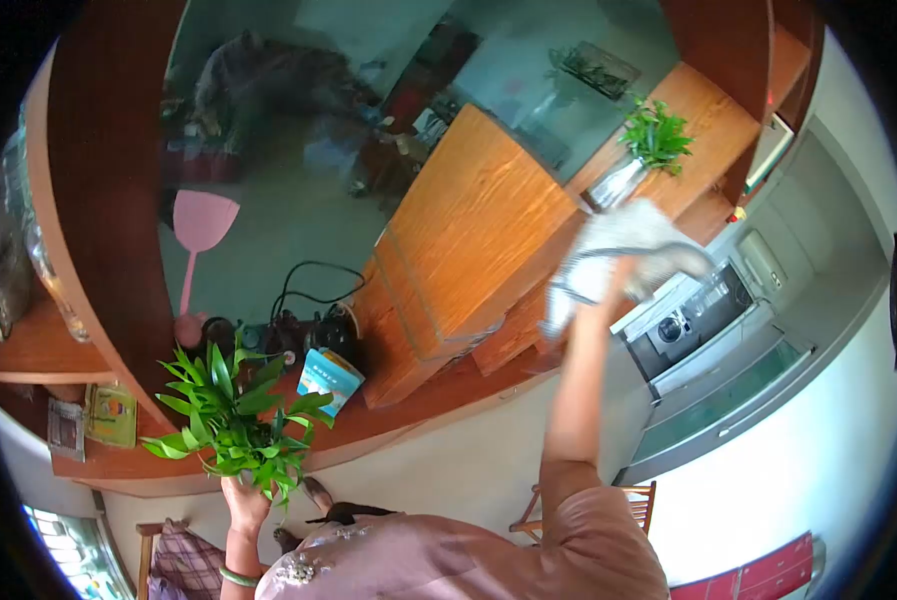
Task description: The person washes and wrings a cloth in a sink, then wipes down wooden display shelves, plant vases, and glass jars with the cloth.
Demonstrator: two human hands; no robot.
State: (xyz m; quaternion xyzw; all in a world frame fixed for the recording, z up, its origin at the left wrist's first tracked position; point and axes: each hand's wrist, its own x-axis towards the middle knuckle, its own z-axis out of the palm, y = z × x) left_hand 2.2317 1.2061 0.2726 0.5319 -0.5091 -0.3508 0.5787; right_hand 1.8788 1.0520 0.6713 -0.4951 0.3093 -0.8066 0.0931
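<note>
From where I stand, taking clock positions around the middle of the head view, the person's left hand (246, 500) is low at seven to eight o'clock, with a green bangle (238, 577) on the wrist. Its grip is closed around the lower part of a leafy green plant (238, 410), whose leaves spread at eight o'clock and hide just what the fingers clasp.

The right hand (623, 270) reaches out between two and three o'clock, gripping a pale, dark-striped cloth (648, 240); both are blurred, so I can't make out each finger. The cloth is beside the wooden cabinet (478, 230), but whether it touches the wood I can't tell. Just beyond it, at two o'clock, a second leafy plant (656, 138) stands in a clear vase (616, 185) on a wooden ledge (708, 120).

A pink fly swatter (205, 225) stands upright between nine and ten o'clock, in front of the dark glass. At eight o'clock, a blue-and-white packet (330, 380) leans on the surface (368, 425) near the first plant, and a black cable (313, 268) loops above it. A wooden chair (638, 505) shows between four and five o'clock.
</note>
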